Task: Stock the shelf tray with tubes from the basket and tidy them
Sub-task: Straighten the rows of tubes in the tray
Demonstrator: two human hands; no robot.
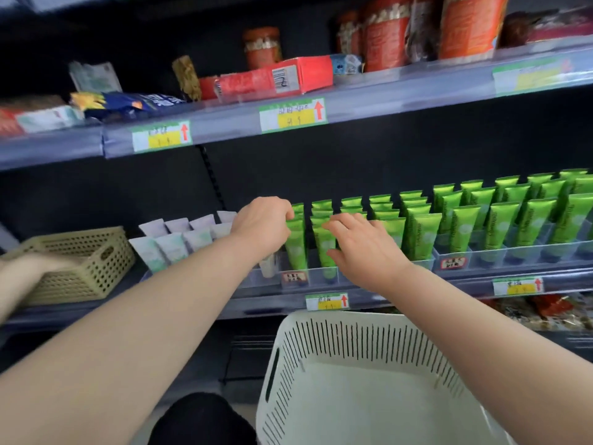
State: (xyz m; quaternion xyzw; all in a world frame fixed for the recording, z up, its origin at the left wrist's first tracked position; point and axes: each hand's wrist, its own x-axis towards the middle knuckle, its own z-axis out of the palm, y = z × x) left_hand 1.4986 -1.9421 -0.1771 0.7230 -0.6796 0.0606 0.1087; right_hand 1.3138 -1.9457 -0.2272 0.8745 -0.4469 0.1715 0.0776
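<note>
Okay, white slotted basket [353, 345] sits right under my arms. No tubes show in the part I can see, so I judge stocking is done and this is tidying. Both hands are up at the clear shelf tray [250, 279], at the left end of the green tubes [296, 248]. The tubes stand cap-down, long axis upright and leaning back slightly, in columns running away from me. Left hand [261, 224]: fingers curled down at the crimped tops of the leftmost green column; can't tell if they pinch a tube or just rest there. Right hand [361, 248]: fingers straight and spread, holding nothing, fingertips at the tops of the next column over. So the tubes lie just ahead of and below both sets of fingertips, with the left hand nearer the end column. A small pale tube [268, 266] sits low in the compartment just left of that column. Further left are lilac-white tubes [175, 248], then a beige perforated basket [96, 261]. The upper shelf [224, 123] carries boxes and jars.
</note>
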